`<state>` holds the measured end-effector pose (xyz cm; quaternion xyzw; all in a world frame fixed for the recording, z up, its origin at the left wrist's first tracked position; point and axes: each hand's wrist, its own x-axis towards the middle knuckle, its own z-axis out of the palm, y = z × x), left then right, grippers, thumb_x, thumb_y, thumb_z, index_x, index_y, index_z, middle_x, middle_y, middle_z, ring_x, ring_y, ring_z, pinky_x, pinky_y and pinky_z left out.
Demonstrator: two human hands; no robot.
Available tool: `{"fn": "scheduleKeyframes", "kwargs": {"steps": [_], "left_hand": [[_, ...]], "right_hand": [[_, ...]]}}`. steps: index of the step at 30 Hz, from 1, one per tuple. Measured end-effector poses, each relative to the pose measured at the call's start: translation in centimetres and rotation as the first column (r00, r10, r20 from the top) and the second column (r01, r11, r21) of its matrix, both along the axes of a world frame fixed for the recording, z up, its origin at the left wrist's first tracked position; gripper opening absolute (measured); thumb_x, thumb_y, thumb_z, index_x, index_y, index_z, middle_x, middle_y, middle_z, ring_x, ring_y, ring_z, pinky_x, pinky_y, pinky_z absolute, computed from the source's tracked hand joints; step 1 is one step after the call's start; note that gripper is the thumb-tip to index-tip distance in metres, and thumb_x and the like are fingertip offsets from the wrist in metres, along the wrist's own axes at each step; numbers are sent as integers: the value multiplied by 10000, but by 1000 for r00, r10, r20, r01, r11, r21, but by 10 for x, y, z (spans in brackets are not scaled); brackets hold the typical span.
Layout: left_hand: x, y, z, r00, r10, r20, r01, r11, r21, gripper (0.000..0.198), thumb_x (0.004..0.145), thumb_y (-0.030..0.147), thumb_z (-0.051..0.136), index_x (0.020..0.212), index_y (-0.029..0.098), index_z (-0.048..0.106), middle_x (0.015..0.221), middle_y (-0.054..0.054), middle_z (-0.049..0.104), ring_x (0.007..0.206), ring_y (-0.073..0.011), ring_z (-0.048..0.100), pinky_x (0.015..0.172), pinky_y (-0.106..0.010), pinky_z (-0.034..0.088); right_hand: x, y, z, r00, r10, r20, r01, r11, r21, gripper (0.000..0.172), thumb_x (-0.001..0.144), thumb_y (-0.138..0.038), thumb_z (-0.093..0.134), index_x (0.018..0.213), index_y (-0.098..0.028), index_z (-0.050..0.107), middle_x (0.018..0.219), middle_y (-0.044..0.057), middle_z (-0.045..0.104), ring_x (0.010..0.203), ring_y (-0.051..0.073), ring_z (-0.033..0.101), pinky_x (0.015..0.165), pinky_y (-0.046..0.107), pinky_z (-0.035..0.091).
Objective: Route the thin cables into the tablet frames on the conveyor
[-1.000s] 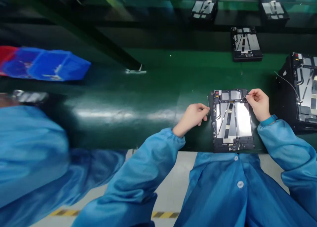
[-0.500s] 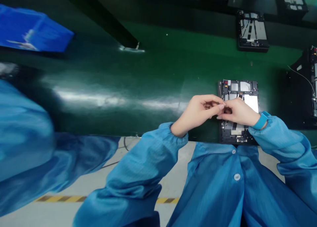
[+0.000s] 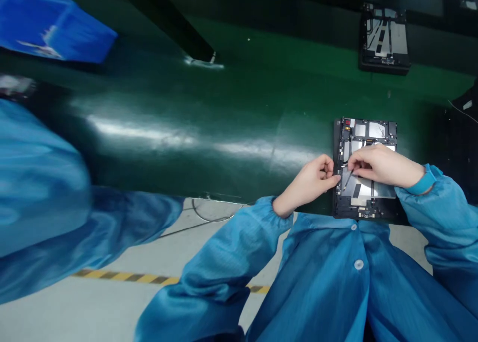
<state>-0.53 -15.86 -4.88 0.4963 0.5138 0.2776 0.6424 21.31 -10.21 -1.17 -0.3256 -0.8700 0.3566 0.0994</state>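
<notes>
An opened tablet-like device (image 3: 361, 201), with dark edges, silvery panels and small circuit parts showing, lies on the bench's near edge in front of me. My right hand (image 3: 384, 165) is over its middle, thumb and fingers pinched on a thin dark cable-like strip (image 3: 348, 180) that slants down to the left. Whether the strip is fixed to the device I cannot tell. At the device's left edge is my left hand (image 3: 309, 180), fingers curled and thumb apart from them. Its thumb tip touches or nearly touches that edge, and nothing shows between the fingers.
The green bench top (image 3: 239, 113) stretches left. Another opened device (image 3: 386, 38) sits at the back right, and a dark stack (image 3: 461, 138) stands at the right. A blue bag-like object (image 3: 63, 26) and a dark post (image 3: 175, 26) are at the left. A co-worker's blue sleeve (image 3: 41, 177) is beside me.
My hands, together above the device before, have parted. The right moved right and down over the device with the thin strip; the left is now at its left edge. The view has shifted slightly.
</notes>
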Motion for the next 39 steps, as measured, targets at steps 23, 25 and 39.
{"fn": "scheduleKeyframes", "kwargs": {"steps": [23, 25, 39], "left_hand": [[10, 11, 1, 983, 119, -138, -121, 993, -9, 251, 671, 136, 659, 692, 216, 422, 567, 101, 412, 467, -54, 377, 474, -191, 281], [9, 13, 1, 983, 120, -139, -116, 993, 37, 235, 650, 131, 669, 703, 206, 453, 618, 88, 429, 529, -62, 392, 517, -192, 314], [7, 19, 0, 993, 111, -32, -110, 994, 27, 256, 757, 208, 706, 779, 215, 451, 628, 95, 457, 484, -59, 446, 503, -216, 340]], "right_hand": [[-16, 0, -32, 991, -81, -107, 106, 960, 259, 162, 1009, -126, 531, 993, -208, 669, 953, 61, 704, 909, 220, 581, 826, 344, 426], [-17, 1, -33, 991, -89, -99, 112, 959, 260, 147, 1007, -130, 543, 1001, -210, 666, 954, 60, 702, 909, 220, 580, 832, 344, 426], [-18, 4, -39, 987, -106, -123, 134, 960, 248, 133, 987, -115, 558, 976, -211, 649, 937, 51, 688, 896, 213, 562, 832, 336, 423]]}}
